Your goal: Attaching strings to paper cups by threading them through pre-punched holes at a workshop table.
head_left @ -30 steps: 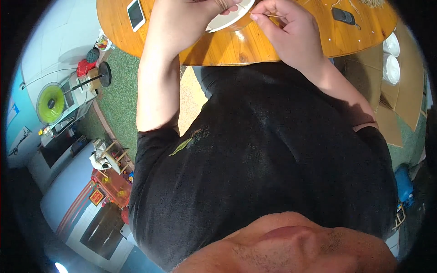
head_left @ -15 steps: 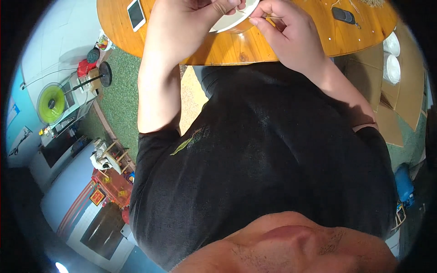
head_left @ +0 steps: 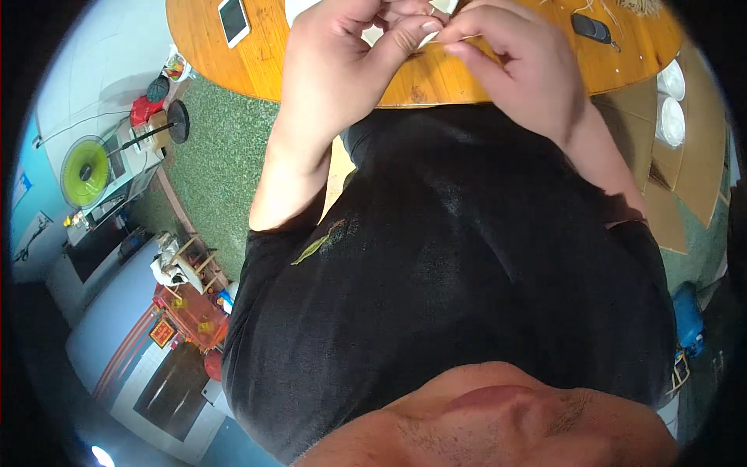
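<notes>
Near the top edge of the head view my two hands come together over the wooden table (head_left: pixel 257 74). My left hand (head_left: pixel 350 58) is closed, its thumb pressed against the fingers in a pinch. Close beside it, my right hand (head_left: pixel 521 62) is closed too, with thumb and forefinger near the left fingertips. A thin pale strand (head_left: pixel 465 38) runs between the two sets of fingertips; its kind is too small to tell. Behind and beneath my hands is a white dish (head_left: pixel 296 9), mostly hidden by my left hand.
A white phone (head_left: pixel 233 22) lies on the table at the left. On the right are a dark key fob (head_left: pixel 591 28) and a bundle of dry straw-like strands (head_left: pixel 640 6). Cardboard (head_left: pixel 696 148) and white bowls (head_left: pixel 670 118) are beyond the table's right edge. A green fan (head_left: pixel 84 173) stands far left.
Both hands have shifted a little to the right, and my left hand has moved across more of the white dish. The fingertips of both hands are still close together.
</notes>
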Demonstrator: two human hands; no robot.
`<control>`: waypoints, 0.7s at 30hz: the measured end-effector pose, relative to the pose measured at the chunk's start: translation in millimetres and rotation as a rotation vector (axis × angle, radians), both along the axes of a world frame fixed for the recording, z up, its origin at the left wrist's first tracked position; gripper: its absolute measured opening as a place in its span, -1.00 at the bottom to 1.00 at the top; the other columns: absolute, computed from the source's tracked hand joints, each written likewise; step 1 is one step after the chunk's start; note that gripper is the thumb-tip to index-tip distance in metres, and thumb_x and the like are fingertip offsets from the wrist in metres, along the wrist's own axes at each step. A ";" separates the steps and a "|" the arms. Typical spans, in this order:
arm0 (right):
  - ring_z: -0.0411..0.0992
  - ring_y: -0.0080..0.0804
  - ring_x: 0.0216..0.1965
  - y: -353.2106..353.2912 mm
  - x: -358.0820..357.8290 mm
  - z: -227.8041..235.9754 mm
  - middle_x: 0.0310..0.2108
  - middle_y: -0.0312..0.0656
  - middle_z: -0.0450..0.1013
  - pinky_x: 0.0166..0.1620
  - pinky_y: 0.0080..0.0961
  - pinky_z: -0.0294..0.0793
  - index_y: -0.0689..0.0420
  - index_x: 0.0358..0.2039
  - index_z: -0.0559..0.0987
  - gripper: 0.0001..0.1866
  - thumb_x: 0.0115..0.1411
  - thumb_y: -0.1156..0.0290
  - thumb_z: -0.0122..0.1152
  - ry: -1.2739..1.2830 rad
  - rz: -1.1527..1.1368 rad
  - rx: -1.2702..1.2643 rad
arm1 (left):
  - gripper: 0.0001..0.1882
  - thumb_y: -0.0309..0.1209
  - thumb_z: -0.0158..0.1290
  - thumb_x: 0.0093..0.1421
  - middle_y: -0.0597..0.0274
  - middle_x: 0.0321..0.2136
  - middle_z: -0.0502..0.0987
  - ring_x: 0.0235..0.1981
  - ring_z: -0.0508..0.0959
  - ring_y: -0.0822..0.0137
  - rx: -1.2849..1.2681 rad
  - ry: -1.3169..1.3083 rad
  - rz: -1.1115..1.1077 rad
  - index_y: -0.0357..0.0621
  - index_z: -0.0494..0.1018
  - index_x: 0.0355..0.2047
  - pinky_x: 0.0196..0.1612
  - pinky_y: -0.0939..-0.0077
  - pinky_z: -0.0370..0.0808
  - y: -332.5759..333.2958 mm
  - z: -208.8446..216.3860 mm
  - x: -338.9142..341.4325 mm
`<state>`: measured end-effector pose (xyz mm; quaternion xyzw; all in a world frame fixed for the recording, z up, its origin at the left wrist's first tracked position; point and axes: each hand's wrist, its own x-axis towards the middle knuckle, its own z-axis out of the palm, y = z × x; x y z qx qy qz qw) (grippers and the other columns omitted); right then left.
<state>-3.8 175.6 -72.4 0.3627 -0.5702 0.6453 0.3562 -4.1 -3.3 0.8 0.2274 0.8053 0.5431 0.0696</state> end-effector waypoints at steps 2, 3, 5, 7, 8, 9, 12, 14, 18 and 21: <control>0.50 -0.26 -0.46 9.1 1.0 5.2 -0.42 -0.10 0.50 -0.40 -0.43 0.41 0.22 -0.34 0.61 -0.89 0.11 0.65 0.35 0.018 0.111 -0.109 | -0.80 -0.67 0.16 0.30 0.22 -0.28 0.66 -0.24 0.63 0.46 0.027 -0.046 -0.003 -0.35 0.54 -0.08 -0.13 0.59 0.55 -1.1 0.7 -0.4; 0.46 -0.36 -0.49 18.4 15.2 34.0 -0.44 -0.14 0.49 -0.42 -0.50 0.36 0.23 -0.34 0.61 -0.87 0.10 0.69 0.35 -0.264 0.003 0.164 | -0.81 -0.67 0.17 0.29 0.22 -0.28 0.66 -0.24 0.63 0.46 -0.008 -0.051 -0.008 -0.34 0.54 -0.08 -0.13 0.59 0.55 -4.6 1.8 0.7; 0.31 -0.60 -0.55 26.9 25.2 49.7 -0.47 -0.24 0.45 -0.47 -0.62 0.24 0.26 -0.34 0.61 -0.83 0.07 0.76 0.34 -0.559 -0.147 0.395 | -0.81 -0.67 0.17 0.29 0.23 -0.28 0.67 -0.23 0.63 0.45 -0.042 -0.051 -0.037 -0.33 0.55 -0.08 -0.12 0.59 0.55 -1.7 8.1 2.1; 0.27 -0.63 -0.56 23.9 22.9 42.3 -0.49 -0.27 0.43 -0.47 -0.63 0.22 0.26 -0.35 0.62 -0.84 0.07 0.75 0.35 -0.554 -0.190 0.360 | -0.74 -0.68 0.16 0.29 0.25 -0.25 0.64 -0.20 0.61 0.46 -0.064 -0.065 -0.083 -0.31 0.52 -0.02 -0.10 0.59 0.54 -1.1 11.6 2.7; 0.23 -0.67 -0.56 22.8 22.3 39.6 -0.51 -0.31 0.40 -0.47 -0.63 0.20 0.26 -0.35 0.62 -0.85 0.08 0.75 0.36 -0.550 -0.228 0.325 | -0.74 -0.68 0.16 0.29 0.25 -0.25 0.64 -0.20 0.61 0.46 -0.063 -0.064 -0.084 -0.31 0.52 -0.02 -0.10 0.59 0.54 0.0 -4.0 -5.1; 0.23 -0.67 -0.56 19.3 22.7 39.0 -0.51 -0.31 0.40 -0.47 -0.63 0.20 0.26 -0.35 0.62 -0.85 0.08 0.75 0.36 -0.543 -0.210 0.328 | -0.67 -0.70 0.16 0.28 0.26 -0.24 0.61 -0.19 0.60 0.46 0.270 0.063 -0.254 -0.30 0.48 0.05 -0.10 0.59 0.54 -2.4 -31.9 -15.4; 0.18 -0.71 -0.56 22.6 20.2 32.5 -0.55 -0.39 0.34 -0.48 -0.65 0.18 0.25 -0.35 0.63 -0.85 0.09 0.72 0.39 -0.637 -0.178 0.308 | -0.53 -0.74 0.16 0.25 0.27 -0.24 0.56 -0.18 0.57 0.46 0.364 -0.013 -0.237 -0.28 0.38 0.16 -0.10 0.60 0.53 3.2 -10.0 -6.6; 0.15 -0.74 -0.55 23.2 19.0 32.9 -0.57 -0.44 0.31 -0.49 -0.67 0.14 0.24 -0.33 0.64 -0.85 0.09 0.70 0.41 -0.652 -0.167 0.304 | -0.47 -0.77 0.16 0.23 0.26 -0.23 0.53 -0.18 0.56 0.46 0.116 -0.199 -0.025 -0.27 0.33 0.20 -0.11 0.61 0.53 -0.5 5.0 -1.9; 0.16 -0.75 -0.56 21.2 16.3 37.7 -0.57 -0.44 0.33 -0.49 -0.68 0.13 0.23 -0.31 0.66 -0.83 0.08 0.70 0.42 -0.659 -0.109 0.280 | -0.48 -0.77 0.21 0.19 0.22 -0.29 0.57 -0.22 0.60 0.44 0.176 -0.257 -0.092 -0.27 0.33 0.13 -0.13 0.60 0.57 -6.4 3.4 -10.1; 0.17 -0.75 -0.56 22.3 13.4 44.7 -0.55 -0.42 0.38 -0.48 -0.69 0.16 0.23 -0.30 0.66 -0.82 0.07 0.71 0.41 -0.614 -0.084 0.336 | -0.55 -0.75 0.23 0.18 0.14 -0.27 0.63 -0.22 0.64 0.41 0.201 -0.332 -0.068 -0.30 0.36 0.04 -0.12 0.57 0.60 -9.5 1.3 -16.9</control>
